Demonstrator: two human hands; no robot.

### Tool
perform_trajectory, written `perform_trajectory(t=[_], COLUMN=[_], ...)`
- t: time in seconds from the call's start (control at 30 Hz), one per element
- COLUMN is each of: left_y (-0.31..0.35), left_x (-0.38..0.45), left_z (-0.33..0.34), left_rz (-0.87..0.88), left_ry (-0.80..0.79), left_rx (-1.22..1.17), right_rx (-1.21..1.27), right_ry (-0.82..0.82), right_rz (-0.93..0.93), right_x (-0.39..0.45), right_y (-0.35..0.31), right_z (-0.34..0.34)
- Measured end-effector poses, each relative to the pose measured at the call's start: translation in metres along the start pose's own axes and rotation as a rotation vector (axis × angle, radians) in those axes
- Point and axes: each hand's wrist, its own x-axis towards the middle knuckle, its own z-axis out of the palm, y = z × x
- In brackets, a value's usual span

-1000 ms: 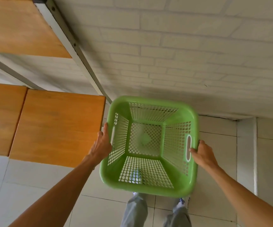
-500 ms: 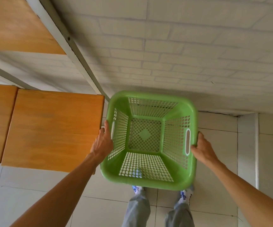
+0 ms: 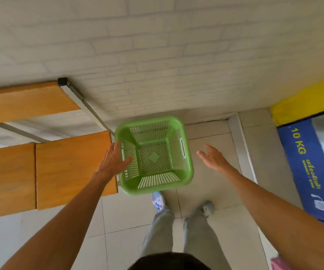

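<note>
A green plastic lattice basket stands empty on the tiled floor, close to the white brick wall and beside a wooden bench. My left hand hovers above its left rim with fingers straight, holding nothing. My right hand is open, palm turned inward, to the right of the basket and apart from it.
Wooden bench seats sit left of the basket, with a higher wooden shelf on a white metal frame behind. A blue and yellow machine panel marked 10 KG stands at the right. My legs and shoes are just behind the basket.
Both hands have let go of the basket handles and drawn back. The basket now rests lower, on the floor. The camera has tilted and shifted, bringing the machine at the right into view.
</note>
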Motion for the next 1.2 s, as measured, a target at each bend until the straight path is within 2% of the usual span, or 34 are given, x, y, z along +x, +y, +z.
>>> perform_trajectory(t=[0.17,0.33,0.5,0.67,0.73,0.93,1.07,1.2], left_y=[0.095,0.201,0.316,0.415,0.443,0.508,0.542,0.565], left_x=[-0.039,-0.068,-0.123,-0.235,-0.288,-0.425,-0.479,-0.489], left_z=[-0.025,0.013,0.107,0.237,0.292,0.431,0.487,0.526], left_rz=[0.228,0.410,0.604,0.774,0.842,1.014,1.071,1.098], left_ry=[-0.019,-0.120,-0.242,-0.346,-0.435,-0.625,-0.696,-0.733], left_rx=[0.189,0.351,0.476,0.487,0.458,0.488,0.478,0.526], right_rx=[0.153,0.347,0.543,0.709,0.754,0.885,0.956,1.015], right_ry=[0.118,0.310,0.493,0.576,0.647,0.697,0.734,0.714], right_rz=[0.064,0.229,0.489,0.724,0.778,1.036,1.147,1.169], right_x=[-0.082,-0.164,-0.303,-0.441,-0.507,-0.643,-0.685,-0.686], right_y=[0.042,0.161,0.328,0.494,0.525,0.613,0.661,0.697], right_z=[-0.023,-0.039,-0.013,0.081,0.116,0.206,0.246,0.256])
